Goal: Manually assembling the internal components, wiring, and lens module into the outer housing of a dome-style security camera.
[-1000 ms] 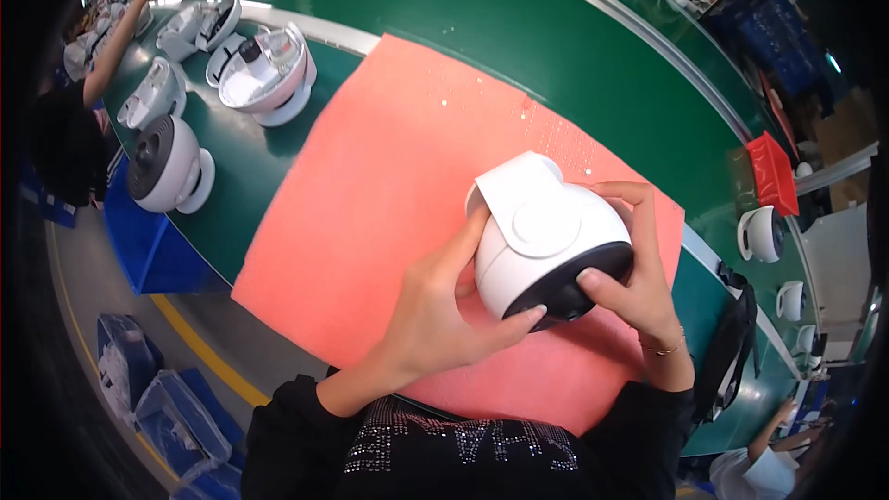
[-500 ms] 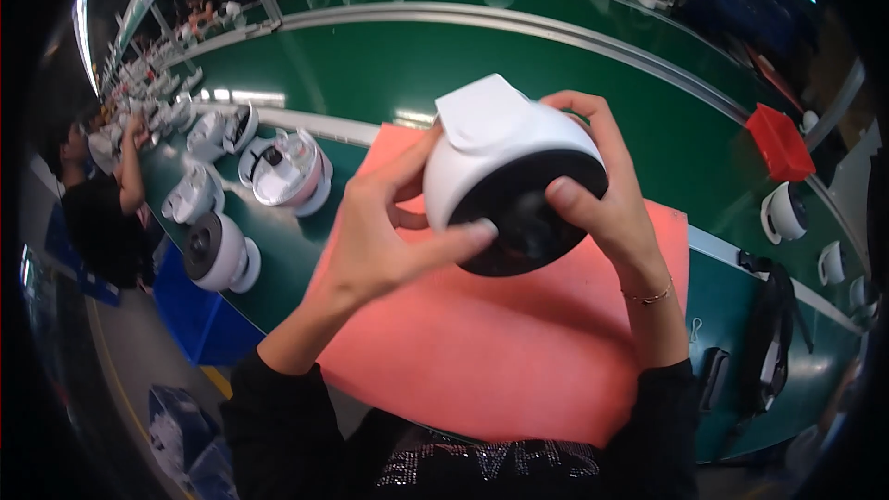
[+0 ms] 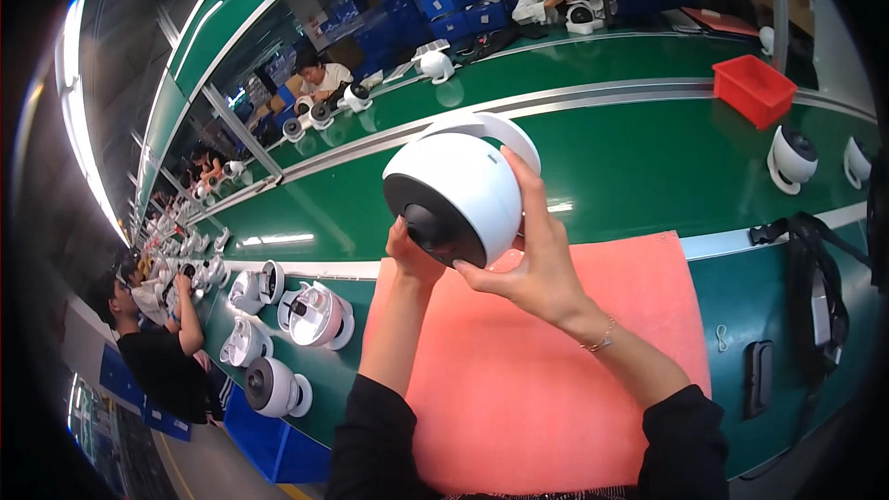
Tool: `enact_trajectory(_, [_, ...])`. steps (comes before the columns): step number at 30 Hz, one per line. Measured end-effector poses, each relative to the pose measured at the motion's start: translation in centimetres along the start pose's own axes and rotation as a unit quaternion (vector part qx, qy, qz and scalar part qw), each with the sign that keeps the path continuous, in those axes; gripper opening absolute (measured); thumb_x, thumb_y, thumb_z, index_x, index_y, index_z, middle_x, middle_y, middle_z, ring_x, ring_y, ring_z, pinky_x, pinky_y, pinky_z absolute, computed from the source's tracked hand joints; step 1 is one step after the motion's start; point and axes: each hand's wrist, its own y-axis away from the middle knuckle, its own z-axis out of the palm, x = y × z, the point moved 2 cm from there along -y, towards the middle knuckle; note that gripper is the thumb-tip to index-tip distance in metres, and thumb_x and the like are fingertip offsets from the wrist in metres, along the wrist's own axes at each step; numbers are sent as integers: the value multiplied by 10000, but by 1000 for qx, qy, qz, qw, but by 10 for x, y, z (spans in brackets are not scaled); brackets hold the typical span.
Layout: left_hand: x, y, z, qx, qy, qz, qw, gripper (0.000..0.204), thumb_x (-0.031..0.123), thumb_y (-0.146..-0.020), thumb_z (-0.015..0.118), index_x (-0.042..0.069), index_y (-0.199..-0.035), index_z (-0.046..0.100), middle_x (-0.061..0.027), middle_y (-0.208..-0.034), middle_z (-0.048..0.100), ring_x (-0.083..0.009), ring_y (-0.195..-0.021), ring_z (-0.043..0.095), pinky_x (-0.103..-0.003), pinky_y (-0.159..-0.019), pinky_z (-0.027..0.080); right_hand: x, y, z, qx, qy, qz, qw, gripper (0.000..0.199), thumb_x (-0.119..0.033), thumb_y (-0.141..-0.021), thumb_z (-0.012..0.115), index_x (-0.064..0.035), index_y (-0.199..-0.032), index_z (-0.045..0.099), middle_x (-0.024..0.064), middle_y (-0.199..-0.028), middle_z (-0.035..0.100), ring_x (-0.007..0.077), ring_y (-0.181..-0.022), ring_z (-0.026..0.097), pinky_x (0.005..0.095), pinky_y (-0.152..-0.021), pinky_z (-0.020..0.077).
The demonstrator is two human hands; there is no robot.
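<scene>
Between my two hands is a round white camera [image 3: 463, 187] with a black front and a protruding lens, raised over a pink foam mat [image 3: 546, 389]. Its black front is turned to the lower left and its white base shows behind the ball at the upper right. My left hand [image 3: 415, 257] grips it from below, partly hidden behind the black front. On the right side, my right hand [image 3: 532, 259] wraps the shell, thumb at the lower rim of the black face and fingers up the white side.
Left of the mat stand a finished-looking camera [image 3: 278, 387] and open white housings [image 3: 315, 315]. A blue bin [image 3: 269, 435] sits below them. At right lie a black strap [image 3: 815, 287] and a small black device [image 3: 759, 378]. Beyond are a red bin [image 3: 755, 91], more cameras [image 3: 792, 159] and co-workers [image 3: 153, 343].
The camera has been turned, its black front swinging to the lower left. My left hand has moved from its side to underneath. The head view has shifted, showing more of the far bench.
</scene>
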Motion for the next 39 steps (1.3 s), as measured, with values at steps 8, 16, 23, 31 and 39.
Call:
enact_trajectory(8, [-41, -12, 14, 168, 28, 101, 980, 739, 619, -754, 474, 191, -1333, 308, -66, -1339, 358, -300, -1193, 402, -450, -921, 428, 18, 0, 2, 90, 120, -65, 987, 1009, -130, -572, 768, -47, -1370, 155, 232, -1204, 447, 316, -1044, 542, 374, -809, 512])
enact_trajectory(16, [-37, -17, 15, 178, 13, 52, 983, 616, 550, -862, 390, 88, -1269, 388, -80, -1260, 443, -259, -1155, 441, -412, -952, 393, 38, -2, 3, 69, 35, 43, 996, 985, -147, -596, 769, -41, -1366, 164, 198, -1250, 403, 292, -1113, 487, 369, -858, 486])
enact_trajectory(23, [-78, -11, 13, 218, -155, -219, 938, 588, 515, -833, 488, 154, -1264, 315, -118, -1192, 456, -226, -1117, 436, -394, -922, 392, 115, -2, -41, 141, -357, 354, 853, 648, -308, -756, 666, -40, -1239, 327, 142, -1166, 448, 229, -1040, 514, 356, -872, 450])
enact_trajectory(31, [-119, 30, 24, -131, -668, -20, 732, 511, 212, -765, 604, 17, -1197, 412, -204, -1189, 484, -326, -1127, 464, -418, -947, 370, 145, 17, -69, 194, -233, 430, 850, 760, -480, -765, 630, -78, -1299, 269, 138, -1246, 372, 286, -1068, 487, 417, -886, 432])
enact_trajectory(39, [-126, 22, 10, -180, -648, -25, 740, 397, 175, -771, 574, 22, -1129, 497, -166, -1194, 503, -310, -1110, 479, -404, -960, 360, 135, 47, -64, 302, -168, 411, 844, 798, -380, -759, 672, -50, -1295, 181, 134, -1134, 454, 243, -971, 553, 367, -801, 474])
